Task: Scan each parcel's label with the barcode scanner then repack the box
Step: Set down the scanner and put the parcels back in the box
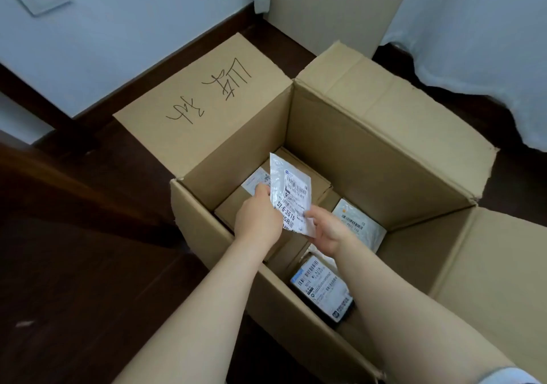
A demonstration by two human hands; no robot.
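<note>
item: white mailer point(291, 194), label side up, held over the middle of the open box point(370, 152), above a brown carton point(319, 185) that lies on the box floor. left hand point(260, 215): grips the mailer's edge at 9 o'clock, thumb on top. right hand point(328, 231): pinches the corner at 5 o'clock between thumb and fingers. other contents: white pouch point(359, 225) at 3 o'clock of the floor, dark parcel point(322, 287) with pale label at 5 o'clock. scanner: not in view. step judged in hand: lifting one parcel out for scanning. handling notes: the film looks thin and glossy, so it likely sags and glares; draw it gently taut between both grips so the barcode lies flat. keep fingers at the margins, as the right thumb sits near the printed rows. raise it straight up, clear of the walls, and tilt the label off direct light before presenting it.
</note>
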